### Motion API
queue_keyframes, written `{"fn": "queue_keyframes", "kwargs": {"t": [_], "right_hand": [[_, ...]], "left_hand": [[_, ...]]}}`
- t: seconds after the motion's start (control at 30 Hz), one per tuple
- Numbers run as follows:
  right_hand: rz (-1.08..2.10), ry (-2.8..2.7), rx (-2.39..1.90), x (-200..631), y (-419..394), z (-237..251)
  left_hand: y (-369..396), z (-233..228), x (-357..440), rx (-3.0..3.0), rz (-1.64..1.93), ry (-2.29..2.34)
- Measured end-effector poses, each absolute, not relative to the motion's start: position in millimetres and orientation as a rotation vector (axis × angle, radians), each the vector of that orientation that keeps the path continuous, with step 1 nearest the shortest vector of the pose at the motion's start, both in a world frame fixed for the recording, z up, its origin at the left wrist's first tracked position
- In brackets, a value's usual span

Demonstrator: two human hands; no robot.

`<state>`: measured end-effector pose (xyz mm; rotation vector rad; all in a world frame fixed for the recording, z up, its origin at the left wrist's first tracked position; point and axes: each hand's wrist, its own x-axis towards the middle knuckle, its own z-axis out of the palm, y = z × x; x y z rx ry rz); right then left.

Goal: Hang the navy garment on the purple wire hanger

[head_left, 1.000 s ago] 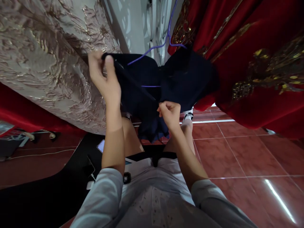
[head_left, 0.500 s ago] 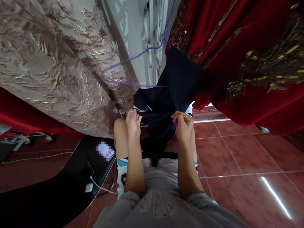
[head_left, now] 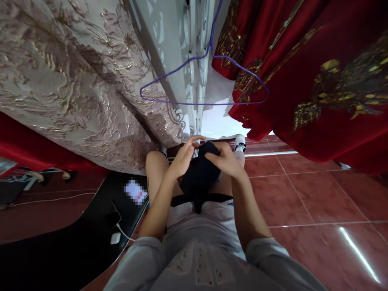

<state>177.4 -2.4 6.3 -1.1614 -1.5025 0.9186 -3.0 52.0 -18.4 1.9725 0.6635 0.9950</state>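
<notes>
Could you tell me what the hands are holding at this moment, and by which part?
Both the left hand and right hand grip a bunched dark garment by its upper sides.

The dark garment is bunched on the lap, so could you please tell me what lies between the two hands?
In the head view, only the dark garment lies between the left hand and the right hand; both press on it.

A single camera worn on the person's head looks forward and steeply down, close over the left hand and right hand at the lap, with red floor tiles below. Hanging fabrics and a purple hanger fill the upper frame, bent, probably by a wide lens. No second view shares the scene.
</notes>
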Motion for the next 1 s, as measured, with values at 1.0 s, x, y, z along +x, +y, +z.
{"fn": "queue_keyframes", "kwargs": {"t": [1.0], "right_hand": [[0.554,-1.566,-1.265,230,48,46]], "left_hand": [[149,129,-46,2.328,1.188,0.788]]}}
